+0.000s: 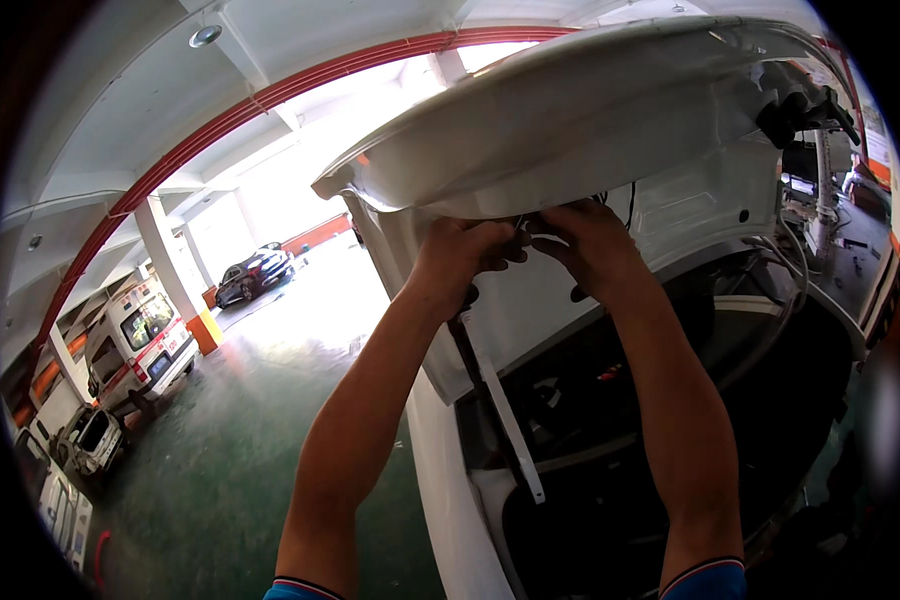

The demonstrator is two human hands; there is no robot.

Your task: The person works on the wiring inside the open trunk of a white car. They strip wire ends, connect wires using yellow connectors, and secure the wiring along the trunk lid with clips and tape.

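Both my arms reach up under a raised white car lid (550,120). My left hand (465,250) is closed at the underside of its edge, thumb and fingertips around something small that I cannot make out. My right hand (600,255) is beside it with curled fingers at the same spot, partly hiding whatever is held. A thin dark wire (632,205) hangs just right of my right hand. Below my left hand, a black strut (467,355) and a pale metal bar (510,430) slope down into the dark opening of the white car body (435,470).
Green floor (220,470) stretches left of the car. A white pillar (175,280), a white van (145,340), a battered vehicle (95,440) and a dark car (250,275) stand left. Black fittings (790,120) are at the lid's upper right; cluttered equipment (825,200) lies beyond.
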